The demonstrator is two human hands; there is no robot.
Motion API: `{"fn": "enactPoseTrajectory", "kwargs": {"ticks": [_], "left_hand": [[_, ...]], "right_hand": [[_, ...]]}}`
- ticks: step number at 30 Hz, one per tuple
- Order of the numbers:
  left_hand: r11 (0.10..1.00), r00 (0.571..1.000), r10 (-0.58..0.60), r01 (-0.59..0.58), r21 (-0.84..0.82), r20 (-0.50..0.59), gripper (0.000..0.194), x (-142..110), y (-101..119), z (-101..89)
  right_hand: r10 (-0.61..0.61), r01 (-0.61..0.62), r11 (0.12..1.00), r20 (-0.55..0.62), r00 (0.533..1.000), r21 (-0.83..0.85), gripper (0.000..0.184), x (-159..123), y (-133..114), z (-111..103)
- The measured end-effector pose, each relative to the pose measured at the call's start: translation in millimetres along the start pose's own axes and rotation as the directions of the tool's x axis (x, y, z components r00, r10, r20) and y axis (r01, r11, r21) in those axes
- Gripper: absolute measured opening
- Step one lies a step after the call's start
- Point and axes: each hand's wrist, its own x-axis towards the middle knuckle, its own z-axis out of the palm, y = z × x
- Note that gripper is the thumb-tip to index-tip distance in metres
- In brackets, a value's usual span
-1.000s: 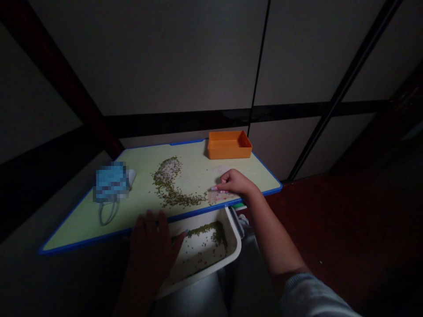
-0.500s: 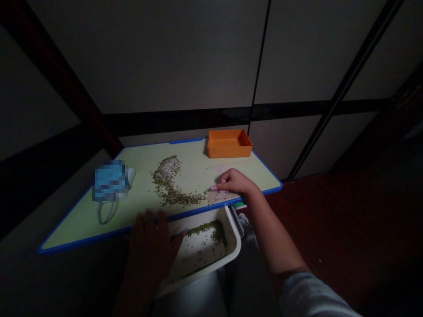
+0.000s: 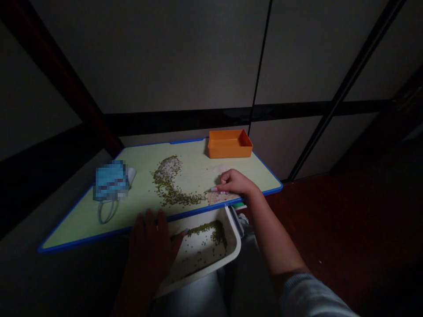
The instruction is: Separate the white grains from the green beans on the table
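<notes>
My right hand (image 3: 235, 182) rests on the yellow-green tabletop (image 3: 194, 160), mostly curled, with one fingertip close to the end of a line of small green grains (image 3: 178, 196). Whether anything is inside its curled fingers is hidden. The green grains, which look like mung beans, curve up to a patch of whitish grains (image 3: 172, 166) mixed with green ones. Fingers apart, my left hand (image 3: 153, 242) lies over the near blue edge, its thumb over a white tub (image 3: 233, 251). More green grains (image 3: 209, 229) lie in the tub, mostly along its far side.
An orange open box (image 3: 229, 151) stands at the table's far right. On the left lies a blurred-out blue item (image 3: 111, 179) with a grey loop (image 3: 107, 212). Pale cabinet panels (image 3: 181, 57) rise behind the table; dark red floor (image 3: 317, 215) shows at right.
Both hands, the grains and the containers look the same throughout. Only the camera view shifts very slightly.
</notes>
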Motion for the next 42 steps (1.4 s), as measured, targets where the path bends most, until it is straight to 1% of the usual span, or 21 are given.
{"fn": "enactPoseTrajectory", "kwargs": {"ticks": [3,6,11,16,19,22,28,35,42], "left_hand": [[1.000,1.000,-0.004,0.004,-0.009,0.010,0.086,0.6,-0.7,0.4],[0.999,1.000,-0.001,0.001,-0.035,-0.003,0.084,0.8,-1.5,1.0],[1.000,1.000,0.002,-0.002,-0.025,-0.004,0.084,0.3,-0.8,0.5],[1.000,1.000,-0.001,0.001,-0.027,-0.011,0.085,0.2,0.3,1.0],[1.000,1.000,0.001,-0.001,-0.017,0.001,0.086,0.8,-0.1,1.0],[1.000,1.000,0.011,-0.011,-0.018,0.023,0.087,1.2,-0.8,0.0],[1.000,1.000,0.008,-0.007,-0.016,0.014,0.088,1.1,-0.8,-0.8],[1.000,1.000,0.008,-0.009,0.027,0.028,0.085,1.7,-1.8,0.9],[0.999,1.000,0.031,-0.031,0.025,-0.003,0.087,1.1,-2.6,1.6]], "right_hand": [[-0.004,0.004,1.000,-0.010,1.000,0.002,0.064,-0.7,-1.1,0.2],[0.004,-0.004,1.000,-0.018,1.000,-0.015,0.063,-0.9,-2.1,0.7],[-0.009,0.008,0.998,-0.024,1.000,-0.062,0.064,1.6,-1.5,2.7],[-0.095,0.086,0.983,-0.051,0.994,-0.160,0.058,4.1,-2.0,5.0],[-0.134,0.128,0.981,-0.031,0.990,-0.146,0.056,4.2,-2.0,5.5],[-0.120,0.117,0.989,-0.024,0.993,-0.096,0.057,3.5,-1.7,5.3],[-0.096,0.090,0.993,-0.069,0.993,-0.080,0.059,2.0,-3.1,4.2],[-0.044,0.041,0.998,-0.081,0.996,-0.039,0.059,1.0,0.6,3.7],[-0.020,0.018,0.999,-0.076,0.997,-0.039,0.060,0.9,1.2,2.4]]}}
